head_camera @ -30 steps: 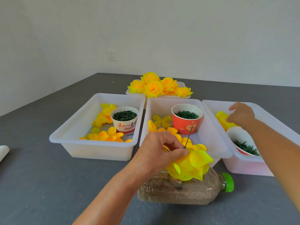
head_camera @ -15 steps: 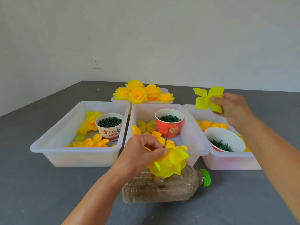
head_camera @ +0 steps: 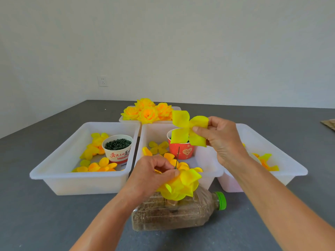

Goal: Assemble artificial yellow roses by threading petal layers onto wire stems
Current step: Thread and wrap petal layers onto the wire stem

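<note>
MOVED: right hand [head_camera: 222, 140] has carried a four-lobed petal layer [head_camera: 188, 130], pinched at its centre, from over the right bin inward, above the wire stem [head_camera: 177, 157] | HELD: left hand [head_camera: 154, 173] pinches the stem atop the half-built rose [head_camera: 181, 185], over the bottle [head_camera: 174, 212] | NEXT: likely threading it on.

The bins [head_camera: 59, 171] look like translucent white plastic; the petal layer [head_camera: 188, 130] is matt yellow cloth; the counter [head_camera: 45, 214] is matt grey; the bottle [head_camera: 174, 212] is clear plastic.
</note>
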Demonstrator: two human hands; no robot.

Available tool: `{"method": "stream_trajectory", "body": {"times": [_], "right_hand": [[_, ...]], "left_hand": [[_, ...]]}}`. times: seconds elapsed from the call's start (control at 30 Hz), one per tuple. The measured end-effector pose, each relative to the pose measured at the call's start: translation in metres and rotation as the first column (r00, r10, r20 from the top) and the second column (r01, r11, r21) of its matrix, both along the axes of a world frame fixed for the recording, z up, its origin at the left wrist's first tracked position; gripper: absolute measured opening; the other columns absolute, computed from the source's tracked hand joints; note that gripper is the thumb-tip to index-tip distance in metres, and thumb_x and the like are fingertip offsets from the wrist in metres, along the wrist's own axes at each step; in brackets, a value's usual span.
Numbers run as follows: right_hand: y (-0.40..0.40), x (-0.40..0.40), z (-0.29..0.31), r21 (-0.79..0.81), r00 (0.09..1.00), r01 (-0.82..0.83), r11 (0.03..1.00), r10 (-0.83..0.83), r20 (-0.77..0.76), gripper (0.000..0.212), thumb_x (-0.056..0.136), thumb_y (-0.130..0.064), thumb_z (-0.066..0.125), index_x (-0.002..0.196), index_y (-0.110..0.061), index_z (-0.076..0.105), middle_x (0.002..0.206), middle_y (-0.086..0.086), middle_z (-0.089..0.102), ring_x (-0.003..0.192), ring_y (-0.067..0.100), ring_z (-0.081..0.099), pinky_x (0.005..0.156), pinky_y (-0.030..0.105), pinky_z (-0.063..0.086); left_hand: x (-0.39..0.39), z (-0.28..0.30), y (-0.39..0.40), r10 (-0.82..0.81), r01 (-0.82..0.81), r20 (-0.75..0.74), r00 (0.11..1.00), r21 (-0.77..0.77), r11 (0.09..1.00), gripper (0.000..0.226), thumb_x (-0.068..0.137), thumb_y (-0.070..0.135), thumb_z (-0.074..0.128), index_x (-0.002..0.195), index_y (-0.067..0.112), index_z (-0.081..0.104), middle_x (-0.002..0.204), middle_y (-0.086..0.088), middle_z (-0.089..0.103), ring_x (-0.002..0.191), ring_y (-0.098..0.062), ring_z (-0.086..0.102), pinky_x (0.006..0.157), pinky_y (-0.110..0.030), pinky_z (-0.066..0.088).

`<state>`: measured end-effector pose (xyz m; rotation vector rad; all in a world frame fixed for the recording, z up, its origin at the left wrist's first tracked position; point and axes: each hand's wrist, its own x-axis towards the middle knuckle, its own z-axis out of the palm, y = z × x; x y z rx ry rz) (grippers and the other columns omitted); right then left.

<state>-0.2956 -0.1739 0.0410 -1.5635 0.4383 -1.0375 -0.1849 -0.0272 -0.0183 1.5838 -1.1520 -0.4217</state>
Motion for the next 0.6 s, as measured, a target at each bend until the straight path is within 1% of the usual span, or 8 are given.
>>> {"method": "stream_trajectory", "body": {"times": [0.1, 0.17, 0.27, 0.3, 0.37, 0.43, 0.5, 0.6], "right_hand": [[0.003, 0.001, -0.004, -0.152, 0.997, 0.075, 0.986, -0.074, 0.012, 0.024, 0.074, 0.003, 0.073, 0.069, -0.019, 0.065, 0.062, -0.005, 0.069, 0.059, 0.007, 0.063, 0.058, 0.022, 0.051], [0.006, -0.002, -0.007, -0.407, 0.976, 0.218, 0.887, -0.205, 0.077, 0.025, 0.072, 0.007, 0.073, 0.072, -0.017, 0.067, 0.072, -0.001, 0.07, 0.067, 0.009, 0.064, 0.066, 0.024, 0.051], [0.002, -0.009, -0.015, -0.808, 0.886, 0.433, 0.4, -0.353, 0.301, 0.027, 0.067, 0.022, 0.062, 0.079, -0.001, 0.071, 0.082, 0.01, 0.071, 0.076, 0.02, 0.065, 0.073, 0.024, 0.049], [0.003, -0.012, -0.018, -0.854, 0.87, 0.451, 0.258, -0.339, 0.357, 0.024, 0.071, 0.021, 0.058, 0.078, 0.003, 0.071, 0.083, 0.014, 0.07, 0.077, 0.025, 0.064, 0.073, 0.028, 0.049], [0.007, -0.017, -0.023, -0.871, 0.846, 0.483, 0.089, -0.301, 0.439, 0.029, 0.091, 0.008, 0.045, 0.076, 0.005, 0.07, 0.083, 0.017, 0.069, 0.078, 0.028, 0.059, 0.073, 0.035, 0.049], [0.011, -0.02, -0.026, -0.874, 0.843, 0.485, 0.016, -0.273, 0.463, 0.041, 0.098, -0.004, 0.039, 0.073, 0.005, 0.07, 0.082, 0.017, 0.068, 0.08, 0.028, 0.055, 0.071, 0.039, 0.048], [0.014, -0.021, -0.03, -0.871, 0.834, 0.491, -0.035, -0.269, 0.481, 0.037, 0.098, -0.005, 0.043, 0.073, 0.004, 0.07, 0.083, 0.016, 0.068, 0.08, 0.028, 0.055, 0.069, 0.04, 0.048], [0.014, -0.02, -0.032, -0.865, 0.827, 0.501, -0.039, -0.275, 0.491, 0.036, 0.097, -0.006, 0.045, 0.073, 0.003, 0.07, 0.082, 0.015, 0.069, 0.08, 0.027, 0.055, 0.067, 0.04, 0.047]], "left_hand": [[0.0, 0.0, 0.0, 0.002, -0.002, -0.003, 1.0, 0.001, 1.0, 0.016, 0.076, 0.017, 0.075, 0.062, 0.022, 0.068, 0.065, 0.009, 0.063, 0.064, -0.001, 0.053, 0.063, -0.016, 0.041], [0.0, 0.0, 0.0, 0.004, -0.004, 0.003, 1.0, 0.0, 1.0, 0.016, 0.076, 0.017, 0.075, 0.062, 0.023, 0.068, 0.064, 0.01, 0.063, 0.063, 0.0, 0.053, 0.062, -0.015, 0.041], [0.001, -0.001, -0.001, 0.003, -0.003, 0.016, 1.0, 0.0, 1.0, 0.018, 0.076, 0.018, 0.075, 0.061, 0.025, 0.068, 0.065, 0.011, 0.064, 0.064, 0.0, 0.054, 0.062, -0.015, 0.042], [0.002, -0.001, -0.001, 0.001, -0.001, 0.016, 1.0, -0.001, 1.0, 0.02, 0.076, 0.019, 0.075, 0.06, 0.027, 0.068, 0.065, 0.012, 0.064, 0.064, 0.0, 0.055, 0.063, -0.015, 0.042], [0.003, -0.002, -0.001, -0.006, 0.006, 0.013, 1.0, -0.005, 1.0, 0.022, 0.076, 0.02, 0.075, 0.059, 0.031, 0.068, 0.066, 0.012, 0.065, 0.065, 0.0, 0.055, 0.064, -0.017, 0.043], [0.003, -0.003, -0.001, -0.011, 0.011, 0.014, 1.0, -0.01, 1.0, 0.019, 0.075, 0.021, 0.076, 0.061, 0.032, 0.069, 0.068, 0.009, 0.066, 0.067, -0.001, 0.056, 0.065, -0.018, 0.044], [0.004, -0.003, -0.001, -0.013, 0.013, 0.018, 1.0, -0.016, 1.0, 0.017, 0.075, 0.023, 0.076, 0.062, 0.032, 0.07, 0.07, 0.009, 0.066, 0.068, -0.002, 0.057, 0.065, -0.016, 0.044], [0.004, -0.003, 0.0, -0.016, 0.016, 0.033, 0.999, -0.015, 1.0, 0.016, 0.075, 0.024, 0.076, 0.063, 0.033, 0.07, 0.07, 0.012, 0.065, 0.068, -0.001, 0.057, 0.064, -0.014, 0.044]]}}
